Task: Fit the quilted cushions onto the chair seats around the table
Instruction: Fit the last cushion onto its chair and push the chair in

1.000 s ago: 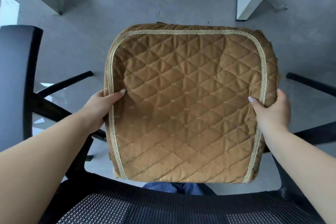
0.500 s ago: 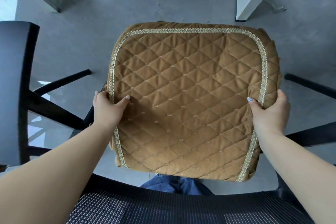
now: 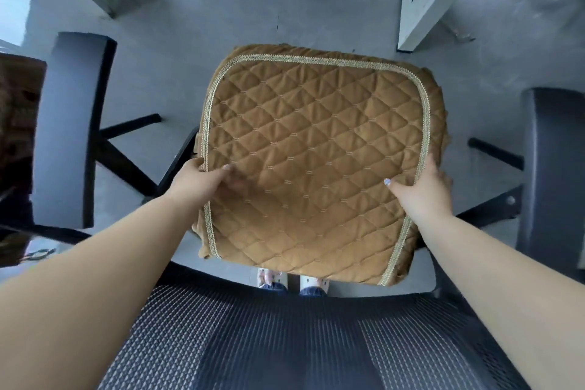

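A tan quilted cushion [image 3: 316,161] with pale braided trim lies flat over the seat of a black office chair, between its two armrests, hiding the seat. My left hand [image 3: 202,180] grips the cushion's left edge, thumb on top. My right hand [image 3: 421,190] grips its right edge the same way. The chair's mesh backrest [image 3: 285,342] fills the bottom of the view, nearest me.
The left armrest [image 3: 69,123] and right armrest [image 3: 550,168] flank the cushion. Black chair base legs [image 3: 129,126] spread over the grey floor. A dark table edge [image 3: 15,142] sits at far left. A white cabinet [image 3: 421,9] stands at the back right. My feet [image 3: 291,282] show below the cushion.
The cushion has moved down and away from me, settling between the armrests. Both hands went with it, keeping hold of its side edges. My view has pulled back, showing more of the chair.
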